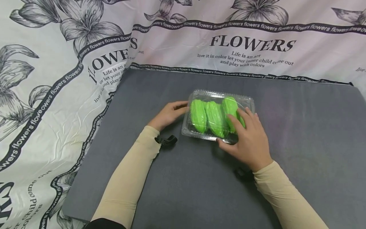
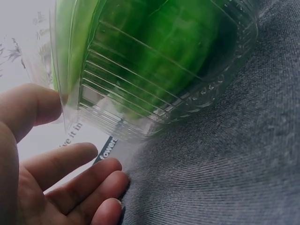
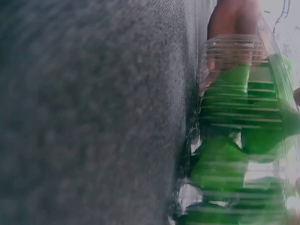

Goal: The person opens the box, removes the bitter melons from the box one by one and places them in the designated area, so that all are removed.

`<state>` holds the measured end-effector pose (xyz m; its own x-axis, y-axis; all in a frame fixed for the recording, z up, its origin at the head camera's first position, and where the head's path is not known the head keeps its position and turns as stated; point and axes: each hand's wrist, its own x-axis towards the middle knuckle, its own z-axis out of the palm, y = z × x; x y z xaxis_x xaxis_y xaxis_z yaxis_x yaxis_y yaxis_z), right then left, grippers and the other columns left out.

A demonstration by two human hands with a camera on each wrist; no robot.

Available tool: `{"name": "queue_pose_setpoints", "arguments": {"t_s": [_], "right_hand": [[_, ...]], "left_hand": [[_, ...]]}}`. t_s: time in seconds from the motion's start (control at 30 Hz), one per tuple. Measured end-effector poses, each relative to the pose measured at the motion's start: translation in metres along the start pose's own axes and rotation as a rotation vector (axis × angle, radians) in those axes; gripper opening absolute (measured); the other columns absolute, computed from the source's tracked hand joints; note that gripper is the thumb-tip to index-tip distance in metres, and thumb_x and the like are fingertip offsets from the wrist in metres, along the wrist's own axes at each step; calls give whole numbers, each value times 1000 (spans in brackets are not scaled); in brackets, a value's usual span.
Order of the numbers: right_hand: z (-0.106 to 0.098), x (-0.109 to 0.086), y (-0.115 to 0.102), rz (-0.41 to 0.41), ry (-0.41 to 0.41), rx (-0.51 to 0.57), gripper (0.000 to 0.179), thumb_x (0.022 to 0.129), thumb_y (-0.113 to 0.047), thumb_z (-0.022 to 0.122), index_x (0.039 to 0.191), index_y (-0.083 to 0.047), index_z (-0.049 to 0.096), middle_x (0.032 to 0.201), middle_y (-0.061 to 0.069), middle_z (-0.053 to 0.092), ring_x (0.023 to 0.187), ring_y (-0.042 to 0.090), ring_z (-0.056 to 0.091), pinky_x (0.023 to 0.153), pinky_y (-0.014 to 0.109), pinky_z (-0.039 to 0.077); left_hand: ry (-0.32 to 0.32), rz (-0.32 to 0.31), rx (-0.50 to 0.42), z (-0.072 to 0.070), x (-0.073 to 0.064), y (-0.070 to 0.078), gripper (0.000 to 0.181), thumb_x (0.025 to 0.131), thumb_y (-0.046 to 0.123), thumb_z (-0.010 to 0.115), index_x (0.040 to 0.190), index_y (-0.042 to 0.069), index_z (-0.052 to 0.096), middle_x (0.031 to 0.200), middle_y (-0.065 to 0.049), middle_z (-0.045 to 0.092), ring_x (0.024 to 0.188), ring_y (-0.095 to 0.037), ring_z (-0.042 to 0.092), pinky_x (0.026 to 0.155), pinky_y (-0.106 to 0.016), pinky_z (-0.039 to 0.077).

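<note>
A clear plastic clamshell box (image 1: 187,131) sits on the grey table, its lid down over several bright green, ridged, elongated vegetables (image 1: 215,117). At the box's left end is my left hand (image 1: 168,114). In the left wrist view its thumb is right at the rim of the ribbed box wall (image 2: 126,79), while the other fingers (image 2: 89,180) are loosely bent and apart from the wall. My right hand (image 1: 251,143) spreads over the box's right part, fingers on the lid and thumb by the near edge. The right wrist view shows the box's ribbed side (image 3: 225,122) close up.
The dark grey tabletop (image 1: 183,184) extends around the box on all sides. Behind it and along the left hangs a white cloth (image 1: 177,47) printed with flowers and lettering. A black strap (image 1: 167,140) sits at the left wrist.
</note>
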<state>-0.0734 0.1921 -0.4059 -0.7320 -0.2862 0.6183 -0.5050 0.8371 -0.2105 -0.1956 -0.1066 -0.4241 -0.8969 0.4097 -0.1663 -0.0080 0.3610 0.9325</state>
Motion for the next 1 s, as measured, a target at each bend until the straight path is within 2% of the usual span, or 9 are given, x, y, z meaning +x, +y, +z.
{"name": "queue_pose_setpoints", "arguments": {"t_s": [0.2,0.37,0.5,0.63,0.77,0.93,1.0], "right_hand": [[-1,-7,4,29,20,80,80,80,-54,69,133,6,64,142,36,55,139,59,45,119,66,34],[-2,-10,5,52,8,79,79,80,-53,70,132,5,65,145,39,51,140,65,40,118,73,28],[-3,-13,7,107,4,56,78,74,-52,76,134,-3,68,152,39,45,137,69,40,107,77,38],[-4,-16,9,139,-10,54,77,73,-52,76,137,-10,68,156,35,44,135,65,46,92,77,49],[-5,-16,11,132,-11,50,76,76,-54,73,138,-12,68,155,32,46,134,62,50,84,74,52],[-8,-19,13,144,-23,73,78,73,-45,80,141,-10,66,156,28,48,131,60,54,76,72,53],[-9,-20,14,160,-27,92,82,72,-41,84,143,-7,64,157,28,46,124,58,59,73,70,54]], "left_hand": [[3,23,-19,0,-1,2,52,105,38,66,151,15,59,157,-8,54,147,-27,46,119,-45,40],[6,18,-40,1,-2,2,52,104,38,67,151,17,60,157,-6,54,147,-25,47,119,-45,41],[10,27,-46,0,-1,1,51,104,37,69,150,17,61,155,-6,55,145,-24,49,117,-45,42],[14,34,-49,1,-1,0,50,103,37,70,148,18,63,154,-5,57,143,-23,51,116,-45,43],[16,32,-61,2,-1,0,50,102,38,71,148,18,63,154,-4,57,143,-23,50,117,-45,43],[6,27,-63,2,-2,1,51,102,39,71,149,20,62,155,-3,56,145,-22,49,117,-45,43],[6,25,-63,1,-2,0,51,102,40,71,149,21,62,155,-3,56,145,-22,48,117,-46,42]]}}
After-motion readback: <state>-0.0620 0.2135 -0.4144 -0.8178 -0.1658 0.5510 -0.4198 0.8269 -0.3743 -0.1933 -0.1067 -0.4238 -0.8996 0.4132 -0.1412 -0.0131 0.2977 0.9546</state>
